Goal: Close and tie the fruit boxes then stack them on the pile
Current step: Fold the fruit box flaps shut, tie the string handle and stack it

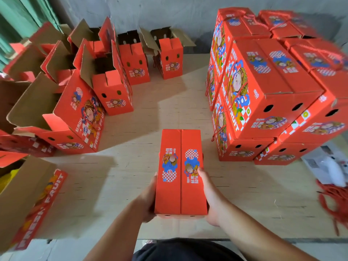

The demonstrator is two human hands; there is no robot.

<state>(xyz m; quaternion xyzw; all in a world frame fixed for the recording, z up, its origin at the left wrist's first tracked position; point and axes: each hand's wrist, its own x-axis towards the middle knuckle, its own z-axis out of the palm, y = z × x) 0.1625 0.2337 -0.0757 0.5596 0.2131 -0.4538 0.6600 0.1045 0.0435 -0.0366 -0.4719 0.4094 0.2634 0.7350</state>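
Head view: closed fruit box [180, 172] held between left hand [148, 200] and right hand [209, 196] — each grip clasps a side.

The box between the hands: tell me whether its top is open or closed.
Closed. On the box both top flaps lie flat and meet along a centre seam. The left hand and right hand hold its sides. No rope shows on it.
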